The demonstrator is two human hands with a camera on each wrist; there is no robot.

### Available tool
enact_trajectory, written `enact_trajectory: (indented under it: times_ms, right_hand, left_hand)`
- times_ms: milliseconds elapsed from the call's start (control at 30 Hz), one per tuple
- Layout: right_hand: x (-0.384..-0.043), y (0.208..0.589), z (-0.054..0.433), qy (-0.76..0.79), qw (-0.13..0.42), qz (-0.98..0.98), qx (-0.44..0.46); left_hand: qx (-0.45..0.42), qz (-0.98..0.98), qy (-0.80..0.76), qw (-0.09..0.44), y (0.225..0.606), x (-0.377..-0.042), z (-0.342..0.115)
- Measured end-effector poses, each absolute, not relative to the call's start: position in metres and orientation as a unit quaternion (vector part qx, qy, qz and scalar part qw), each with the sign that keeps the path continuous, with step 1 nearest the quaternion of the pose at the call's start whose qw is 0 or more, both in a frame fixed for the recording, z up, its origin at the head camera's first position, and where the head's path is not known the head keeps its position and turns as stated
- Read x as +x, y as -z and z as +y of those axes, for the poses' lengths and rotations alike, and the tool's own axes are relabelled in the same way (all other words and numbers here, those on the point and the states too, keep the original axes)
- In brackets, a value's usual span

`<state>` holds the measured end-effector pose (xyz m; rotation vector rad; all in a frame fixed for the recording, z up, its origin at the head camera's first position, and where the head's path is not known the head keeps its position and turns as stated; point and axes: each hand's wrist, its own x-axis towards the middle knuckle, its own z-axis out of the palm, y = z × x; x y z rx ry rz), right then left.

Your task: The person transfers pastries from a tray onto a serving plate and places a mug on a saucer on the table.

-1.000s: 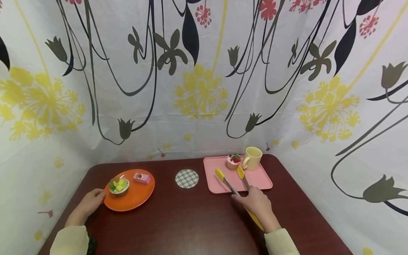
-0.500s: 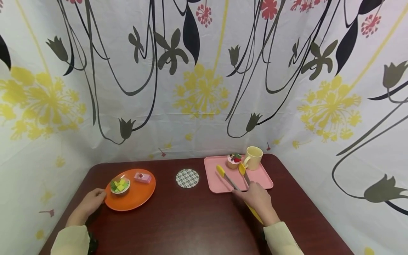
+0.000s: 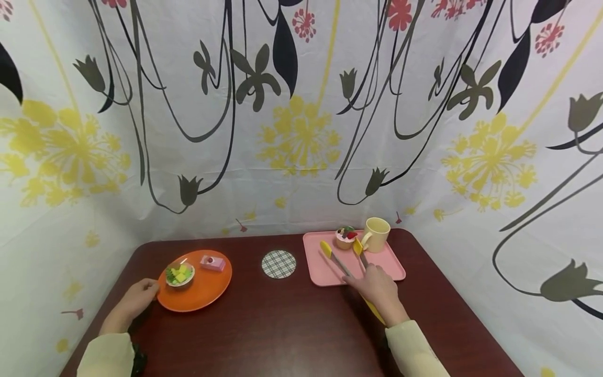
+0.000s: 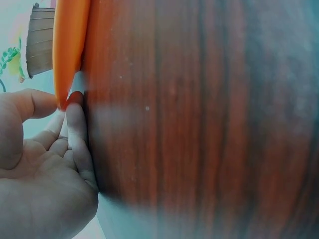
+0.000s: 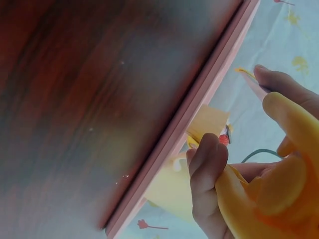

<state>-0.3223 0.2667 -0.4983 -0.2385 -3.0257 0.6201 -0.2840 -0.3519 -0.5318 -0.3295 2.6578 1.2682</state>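
Over the pink tray (image 3: 385, 268): right hand (image 3: 378, 290) grips yellow-tipped tongs (image 3: 341, 265), tips spread near the cupcake (image 3: 345, 240); contact unclear
Beside the cupcake: yellow mug (image 3: 377, 233), upright on the tray
Orange plate (image 3: 202, 294): left hand (image 3: 134, 301) pinches its rim, thumb above, finger beneath; pleated cup (image 3: 180, 275) and pink cake piece (image 3: 212, 263) on it
Between plate and tray: checked mat (image 3: 279, 264); flat

Head view is bright, fairly sharp, with a soft sheen on the near part of the table (image 3: 282, 335) and the right hand (image 3: 375, 289) casting dark shadow onto it; wrist views are teal-tinted, hazy, the table's grain blurred beneath bluish glare.
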Motion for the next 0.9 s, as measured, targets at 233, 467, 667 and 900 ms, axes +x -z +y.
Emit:
enact_trajectory:
  times_ms: [233,467,667,900]
  right_hand:
    - [-0.330,0.499,0.267,-0.196,0.037,-0.978,-0.058]
    - [-0.338,0.498,0.269,-0.201,0.038,-0.977,-0.051]
    - [-0.346,0.498,0.270,-0.199,0.034,-0.978,-0.055]
    - [-0.353,0.500,0.271,-0.199,0.038,-0.978,-0.049]
  left_hand:
    - [-0.122,0.893,-0.422,0.093,0.530,-0.285,-0.352]
    - [-0.127,0.892,-0.423,0.096,0.529,-0.286,-0.352]
    - [-0.124,0.891,-0.426,0.098,0.532,-0.287,-0.355]
    - [-0.115,0.893,-0.426,0.091,0.533,-0.287,-0.355]
